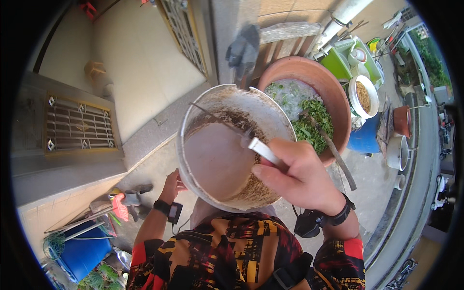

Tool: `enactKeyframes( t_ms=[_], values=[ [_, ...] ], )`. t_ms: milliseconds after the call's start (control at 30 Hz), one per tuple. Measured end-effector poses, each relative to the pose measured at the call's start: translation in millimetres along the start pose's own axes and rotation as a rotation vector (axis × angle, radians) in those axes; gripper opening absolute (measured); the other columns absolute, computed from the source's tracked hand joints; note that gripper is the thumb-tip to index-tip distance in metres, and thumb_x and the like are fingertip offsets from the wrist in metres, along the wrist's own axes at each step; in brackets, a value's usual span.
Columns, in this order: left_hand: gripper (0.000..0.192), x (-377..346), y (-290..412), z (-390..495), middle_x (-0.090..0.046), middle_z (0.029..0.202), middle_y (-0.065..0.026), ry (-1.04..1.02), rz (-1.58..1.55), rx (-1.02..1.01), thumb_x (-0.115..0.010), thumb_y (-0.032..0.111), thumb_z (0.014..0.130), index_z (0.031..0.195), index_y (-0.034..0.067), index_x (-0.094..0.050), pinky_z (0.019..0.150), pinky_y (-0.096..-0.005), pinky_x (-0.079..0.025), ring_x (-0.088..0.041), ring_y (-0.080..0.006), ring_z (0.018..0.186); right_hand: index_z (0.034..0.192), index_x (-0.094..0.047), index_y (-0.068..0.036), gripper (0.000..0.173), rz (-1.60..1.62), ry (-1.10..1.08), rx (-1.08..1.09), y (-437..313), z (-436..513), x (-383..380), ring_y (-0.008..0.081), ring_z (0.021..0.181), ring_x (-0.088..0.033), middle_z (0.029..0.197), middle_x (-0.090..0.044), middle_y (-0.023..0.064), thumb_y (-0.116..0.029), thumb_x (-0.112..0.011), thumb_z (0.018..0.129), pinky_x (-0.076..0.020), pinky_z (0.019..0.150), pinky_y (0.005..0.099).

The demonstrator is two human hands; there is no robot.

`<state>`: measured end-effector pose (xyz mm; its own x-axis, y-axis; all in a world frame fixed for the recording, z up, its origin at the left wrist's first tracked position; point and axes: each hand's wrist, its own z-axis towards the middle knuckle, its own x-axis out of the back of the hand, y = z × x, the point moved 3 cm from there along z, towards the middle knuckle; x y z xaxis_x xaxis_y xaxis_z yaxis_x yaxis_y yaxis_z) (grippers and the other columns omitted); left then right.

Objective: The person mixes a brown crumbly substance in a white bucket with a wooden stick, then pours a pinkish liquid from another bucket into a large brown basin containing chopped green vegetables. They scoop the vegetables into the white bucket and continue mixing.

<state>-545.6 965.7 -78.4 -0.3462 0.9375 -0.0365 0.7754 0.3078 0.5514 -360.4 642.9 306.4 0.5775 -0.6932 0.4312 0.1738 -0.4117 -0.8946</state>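
A white bucket [275,103] hangs in front of my body, holding a cloudy grey-brown liquid [217,159]. Brown crumbly residue [250,186] clings to its inner wall, and the rim is chipped at the far side. My right hand [302,174] grips the white handle grip [264,152] of the bucket's wire bail. Low on the bucket's left side is my left hand [174,184]; its fingers are partly hidden behind the wall, so its hold is unclear. Just beyond, a large terracotta-coloured tub [340,105] contains chopped greens [317,121], cloudy liquid and a wooden-handled tool [331,143].
Right of the tub stand a white bucket of brown grainy feed [362,98], a green crate [335,63] and a blue barrel [366,136]. A raised doorway step [156,123] lies left. Boots [131,198] and a blue container [85,250] sit lower left.
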Motion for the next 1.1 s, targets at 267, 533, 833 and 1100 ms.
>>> enactKeyframes(
  t_ms=[267,533,833,1100],
  values=[
    [0.052,35.8,-53.5,86.1,-0.06,0.082,-0.008,-0.203,0.098,0.039,-0.042,0.055,0.095,0.097,0.005,-0.057,0.07,-0.044,-0.054,-0.062,-0.026,0.075,0.072,-0.051,0.001,0.019,-0.044,0.135,-0.288,-19.7,-30.6,-78.0,0.0122,0.045,-0.042,0.052,-0.046,0.0055,-0.006,-0.064,0.084,-0.0332,0.044,0.0318],
    [0.032,114.0,-44.4,88.2,-0.066,0.082,-0.0059,-0.181,0.313,-0.071,-0.055,0.039,0.093,0.103,0.01,-0.062,0.064,-0.0299,-0.049,-0.062,-0.0156,0.071,0.072,-0.053,0.0,0.019,0.007,0.096,-0.418,34.2,-80.6,-184.6,0.0318,0.054,-0.054,0.058,-0.052,0.0162,-0.013,-0.065,0.081,-0.0424,0.052,0.0406],
    [0.028,334.5,-107.5,-13.4,-0.067,0.082,-0.0083,0.21,0.604,0.159,-0.055,0.036,0.092,0.103,0.011,-0.057,0.053,-0.0387,-0.054,-0.064,-0.0214,0.061,0.076,-0.057,0.002,0.021,-0.031,0.203,-0.646,198.5,-151.5,-270.6,0.0348,0.06,-0.058,0.064,-0.056,0.0205,-0.018,-0.063,0.077,-0.0443,0.058,0.0422],
    [0.027,325.1,-108.8,-64.3,-0.063,0.074,-0.0115,0.043,0.803,0.228,-0.054,0.028,0.094,0.096,0.001,-0.058,0.05,-0.0319,-0.05,-0.062,-0.0196,0.058,0.09,-0.067,-0.001,0.028,-0.111,0.235,-0.837,338.5,-216.0,-339.2,0.0425,0.086,-0.063,0.087,-0.065,0.0263,-0.022,-0.062,0.073,-0.0498,0.077,0.0482]
  ],
)
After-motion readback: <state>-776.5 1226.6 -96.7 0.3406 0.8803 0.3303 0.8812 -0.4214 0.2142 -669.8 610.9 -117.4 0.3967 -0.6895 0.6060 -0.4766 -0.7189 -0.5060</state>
